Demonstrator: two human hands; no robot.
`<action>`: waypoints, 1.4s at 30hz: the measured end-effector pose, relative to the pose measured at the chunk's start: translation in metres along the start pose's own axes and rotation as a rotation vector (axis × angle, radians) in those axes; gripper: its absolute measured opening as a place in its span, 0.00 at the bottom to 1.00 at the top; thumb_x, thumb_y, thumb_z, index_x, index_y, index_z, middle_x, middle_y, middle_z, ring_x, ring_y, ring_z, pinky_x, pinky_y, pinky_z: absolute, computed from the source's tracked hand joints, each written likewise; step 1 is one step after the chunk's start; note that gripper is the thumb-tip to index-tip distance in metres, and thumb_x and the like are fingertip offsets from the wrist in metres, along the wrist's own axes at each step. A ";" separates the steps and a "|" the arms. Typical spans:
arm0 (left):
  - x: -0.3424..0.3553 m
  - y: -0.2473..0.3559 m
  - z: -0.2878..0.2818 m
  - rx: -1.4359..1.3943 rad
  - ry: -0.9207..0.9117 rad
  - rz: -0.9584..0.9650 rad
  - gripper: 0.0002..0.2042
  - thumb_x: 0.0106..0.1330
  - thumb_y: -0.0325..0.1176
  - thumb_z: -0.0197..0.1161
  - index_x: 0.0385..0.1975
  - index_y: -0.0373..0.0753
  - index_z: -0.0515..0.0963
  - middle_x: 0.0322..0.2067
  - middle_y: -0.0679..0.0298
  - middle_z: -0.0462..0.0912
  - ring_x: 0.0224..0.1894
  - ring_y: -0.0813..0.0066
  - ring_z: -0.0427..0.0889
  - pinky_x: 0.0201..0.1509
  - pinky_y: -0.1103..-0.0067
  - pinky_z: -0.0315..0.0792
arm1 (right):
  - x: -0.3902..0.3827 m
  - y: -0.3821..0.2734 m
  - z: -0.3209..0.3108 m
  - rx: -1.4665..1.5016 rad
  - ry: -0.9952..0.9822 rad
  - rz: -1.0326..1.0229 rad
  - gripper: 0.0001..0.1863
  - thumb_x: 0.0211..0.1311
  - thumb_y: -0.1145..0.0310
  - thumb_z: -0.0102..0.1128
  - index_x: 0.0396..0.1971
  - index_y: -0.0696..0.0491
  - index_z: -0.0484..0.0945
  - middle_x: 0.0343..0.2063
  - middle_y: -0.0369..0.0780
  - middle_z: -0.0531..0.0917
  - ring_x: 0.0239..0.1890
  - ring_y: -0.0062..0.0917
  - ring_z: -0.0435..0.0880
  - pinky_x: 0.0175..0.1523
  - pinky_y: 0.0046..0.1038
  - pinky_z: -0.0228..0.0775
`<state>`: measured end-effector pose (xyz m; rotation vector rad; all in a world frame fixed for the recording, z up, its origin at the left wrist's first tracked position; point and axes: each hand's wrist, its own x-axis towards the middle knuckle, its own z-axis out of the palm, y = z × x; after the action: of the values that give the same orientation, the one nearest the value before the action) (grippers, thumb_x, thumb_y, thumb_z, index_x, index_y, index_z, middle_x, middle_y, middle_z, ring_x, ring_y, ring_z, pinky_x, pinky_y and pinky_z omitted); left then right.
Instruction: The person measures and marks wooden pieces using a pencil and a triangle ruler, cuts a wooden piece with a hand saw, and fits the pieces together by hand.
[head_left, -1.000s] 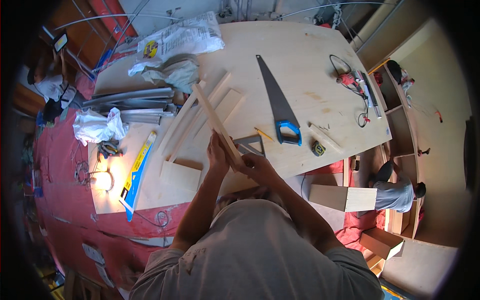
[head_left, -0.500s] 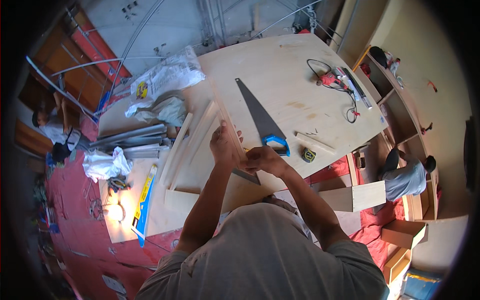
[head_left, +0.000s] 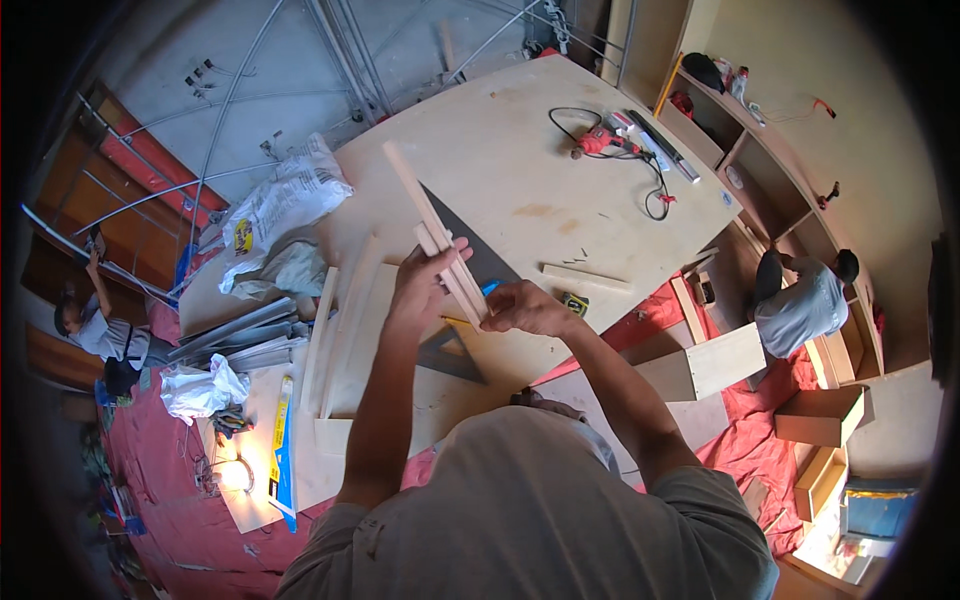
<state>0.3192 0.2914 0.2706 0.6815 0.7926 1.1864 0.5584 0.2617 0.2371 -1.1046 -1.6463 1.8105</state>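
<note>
1. The left hand (head_left: pixel 425 282) is gripping a pair of pale wooden strips (head_left: pixel 408 180) partway along, its fingers wrapping around them, probably to keep the longer and the shorter one pressed together.
2. The right hand (head_left: pixel 530 308) is closing on their near ends with its fingertips, apparently to steady or line up those ends while the left is carrying the weight.
3. Both strips are slanting away from the body above the tabletop (head_left: pixel 490 120), the longer one's far end reaching well beyond the shorter one's, perhaps so that the ends can be seen close up.
4. The handsaw (head_left: pixel 480 250) is lying behind them, its handle mostly hidden by the right hand; the set square (head_left: pixel 455 357), pencil (head_left: pixel 457 322) and tape measure (head_left: pixel 575 303) are resting nearby, seemingly for easy reach.
5. Farther off, a red power tool (head_left: pixel 602 143) is sitting with its cord curling beside it.
6. On the left, a lamp (head_left: pixel 233 475) is glowing near a plastic bag (head_left: pixel 205 390) and some metal strips (head_left: pixel 245 335).
7. Red sheeting (head_left: pixel 170 510) is covering floor around the tabletop, likely as protection; at right, a co-worker (head_left: pixel 800 305) is crouching by wooden shelving (head_left: pixel 775 185).
</note>
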 end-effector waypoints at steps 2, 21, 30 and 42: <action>-0.006 -0.010 -0.005 0.111 -0.048 -0.032 0.24 0.69 0.25 0.70 0.64 0.32 0.72 0.61 0.50 0.82 0.61 0.59 0.84 0.63 0.64 0.80 | -0.005 0.022 -0.007 -0.108 0.026 -0.041 0.22 0.56 0.62 0.79 0.44 0.61 0.84 0.38 0.40 0.88 0.44 0.26 0.88 0.50 0.32 0.80; -0.089 -0.240 -0.041 0.422 -0.002 -0.074 0.21 0.68 0.28 0.73 0.61 0.36 0.80 0.51 0.59 0.89 0.53 0.77 0.86 0.57 0.74 0.80 | -0.003 0.261 0.013 -0.464 0.035 -0.149 0.20 0.62 0.70 0.68 0.55 0.51 0.86 0.48 0.44 0.87 0.53 0.38 0.87 0.61 0.35 0.80; -0.087 -0.228 -0.041 0.707 0.016 0.106 0.27 0.57 0.24 0.77 0.60 0.38 0.81 0.52 0.51 0.89 0.55 0.56 0.88 0.60 0.68 0.79 | 0.000 0.265 0.014 -0.293 -0.011 -0.121 0.22 0.58 0.64 0.75 0.53 0.51 0.87 0.49 0.44 0.88 0.56 0.39 0.84 0.63 0.36 0.77; -0.083 -0.238 -0.038 0.827 -0.016 0.209 0.26 0.58 0.25 0.76 0.59 0.40 0.81 0.56 0.51 0.86 0.55 0.47 0.87 0.59 0.65 0.81 | 0.000 0.333 -0.014 0.162 -0.061 0.164 0.20 0.63 0.68 0.72 0.55 0.51 0.84 0.53 0.42 0.84 0.54 0.34 0.87 0.58 0.31 0.81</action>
<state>0.3996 0.1546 0.0708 1.4760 1.2319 1.0101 0.6296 0.2089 -0.0844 -1.1517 -1.4486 2.0602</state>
